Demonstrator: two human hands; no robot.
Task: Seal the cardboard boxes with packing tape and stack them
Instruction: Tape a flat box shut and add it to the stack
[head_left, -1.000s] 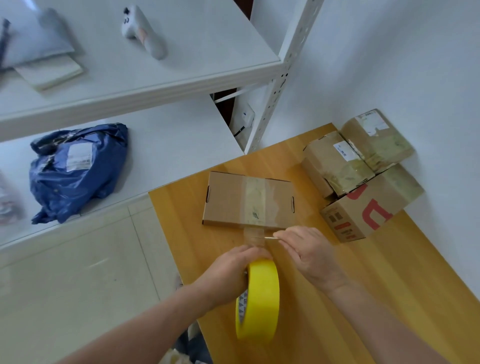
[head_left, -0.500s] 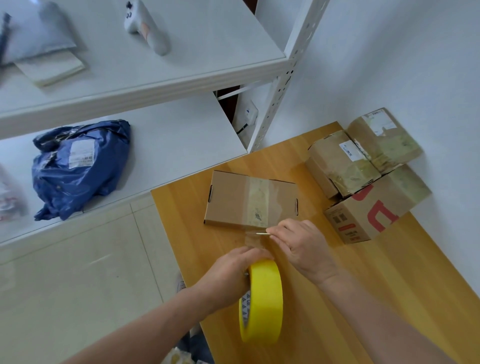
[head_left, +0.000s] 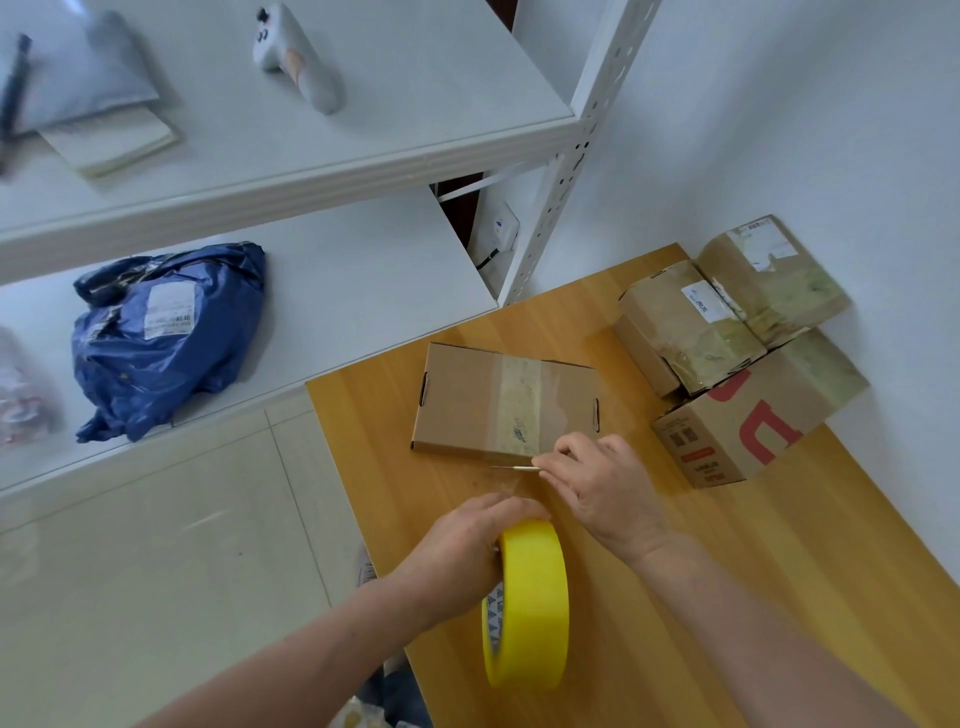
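A flat cardboard box (head_left: 467, 405) lies on the wooden table (head_left: 779, 561), with a strip of clear tape across its top and down its near side. My left hand (head_left: 457, 551) grips the yellow tape roll (head_left: 530, 603) just in front of the box, and clear tape runs from the roll toward the box. My right hand (head_left: 602, 483) pinches a thin pointed blade (head_left: 511, 468) held against that stretch of tape at the box's near edge.
Three taped boxes stand stacked at the table's far right by the wall: a red-printed one (head_left: 753, 415) below, two smaller ones (head_left: 691, 322) (head_left: 769, 275) on top. A white shelf rack (head_left: 311, 156) at left holds a blue mailer bag (head_left: 166, 332).
My right hand with the blade has slid left and closer to the box's near edge. The left hand and roll have stayed about where they were.
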